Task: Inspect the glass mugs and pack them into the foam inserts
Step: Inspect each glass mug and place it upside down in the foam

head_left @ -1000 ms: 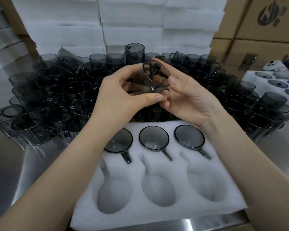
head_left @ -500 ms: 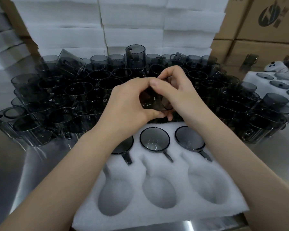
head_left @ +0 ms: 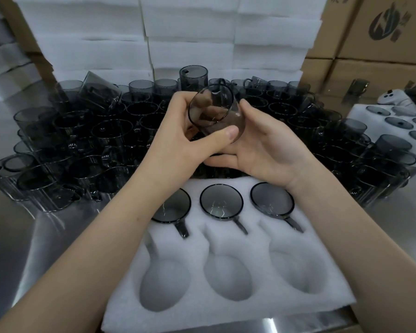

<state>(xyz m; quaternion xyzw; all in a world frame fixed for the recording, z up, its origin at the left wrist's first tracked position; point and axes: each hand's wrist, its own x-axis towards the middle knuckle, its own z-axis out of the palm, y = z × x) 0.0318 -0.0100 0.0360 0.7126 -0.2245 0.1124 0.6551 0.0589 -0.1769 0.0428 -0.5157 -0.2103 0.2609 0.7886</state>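
Cardboard boxes (head_left: pixel 382 75) stand stacked behind a shiny steel table (head_left: pixel 22 248).

The mug (head_left: pixel 211 111) held up is smoky grey glass, clear and glossy, with small bright glints. The mugs (head_left: pixel 111 131) crowded behind it are the same dark shiny glass. The near insert (head_left: pixel 226 296) is white foam, matt and a little grainy. The table (head_left: pixel 34 248) is brushed metal with soft reflections. At far right, the boxes (head_left: pixel 382 68) are brown matt cardboard.

Brown printed cardboard boxes (head_left: pixel 375 68) stand stacked at the back right, near a white device (head_left: pixel 394 99), beyond the steel table (head_left: pixel 7 236).
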